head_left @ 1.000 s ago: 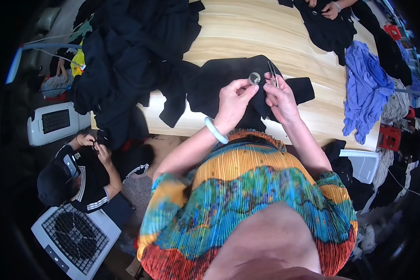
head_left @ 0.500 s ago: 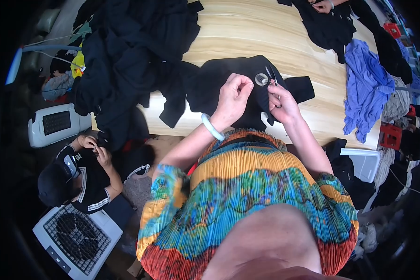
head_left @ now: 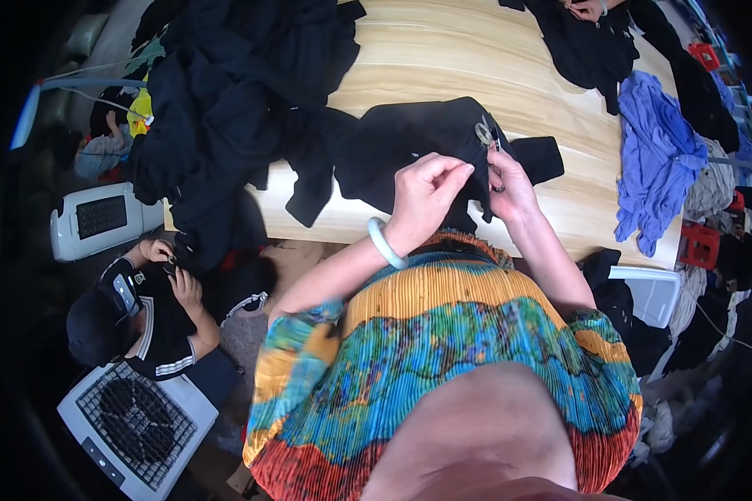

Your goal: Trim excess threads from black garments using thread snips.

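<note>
A black garment (head_left: pixel 401 138) lies spread on the light wood table in front of me. Above its right part, my right hand (head_left: pixel 512 190) is closed on small metal scissors (head_left: pixel 493 142), blades pointing away from me; its fingers partly cover the handles. By the blades there is a small round, pale-rimmed piece (head_left: pixel 483 134) whose kind I cannot make out. My left hand (head_left: pixel 430 188), with a pale bangle (head_left: pixel 384 242) on its wrist, is pinched close beside the right hand at the garment. Whatever sits between its fingertips is too small to see.
Black garments (head_left: pixel 226 100) are heaped on the table's left. A blue-violet garment (head_left: pixel 656 159) hangs over the right edge. A co-worker (head_left: pixel 142 309) sits at lower left near a floor fan (head_left: pixel 138 426). Another person's hand (head_left: pixel 586 8) works at the far right.
My left hand has moved right and slightly nearer to me, up to the right hand. The round piece has shifted right and turned more edge-on. My right hand has hardly moved.
</note>
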The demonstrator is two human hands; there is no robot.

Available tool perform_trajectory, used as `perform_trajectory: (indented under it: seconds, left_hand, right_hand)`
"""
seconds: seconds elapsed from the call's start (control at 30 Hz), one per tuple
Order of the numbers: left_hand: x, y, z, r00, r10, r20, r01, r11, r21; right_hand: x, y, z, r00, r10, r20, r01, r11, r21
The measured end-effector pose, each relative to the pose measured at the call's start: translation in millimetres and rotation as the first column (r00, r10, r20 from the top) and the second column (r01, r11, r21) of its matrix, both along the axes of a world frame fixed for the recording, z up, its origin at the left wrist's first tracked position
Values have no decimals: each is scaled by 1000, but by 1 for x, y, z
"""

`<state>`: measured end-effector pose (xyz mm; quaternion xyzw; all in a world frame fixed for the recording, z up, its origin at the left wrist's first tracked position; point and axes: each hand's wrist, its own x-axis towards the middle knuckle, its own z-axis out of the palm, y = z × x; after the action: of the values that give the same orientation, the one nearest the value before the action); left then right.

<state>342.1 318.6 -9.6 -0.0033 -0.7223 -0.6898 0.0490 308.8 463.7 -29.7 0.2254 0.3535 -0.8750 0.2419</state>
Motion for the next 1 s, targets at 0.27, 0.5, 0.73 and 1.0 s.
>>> perform_trajectory:
  seconds: [0.27,0.5,0.73,1.0]
  left_hand:
    - [-9,-7,-20,972,25,234,-64,985,161]
    - [-14,-7,-12,904,-10,427,-104,965,243]
    - [-19,2,-23,991,108,73,-110,994,19]
    - [-17,-9,-18,983,-26,-182,-41,934,-356]
  right_hand:
    - [1,-7,8,969,53,-241,-1,977,213]
    - [5,-9,3,952,128,-276,-25,937,348]
    - [6,-9,-6,932,186,-312,-40,906,421]
    - [2,-1,-6,986,142,-89,-131,985,115]
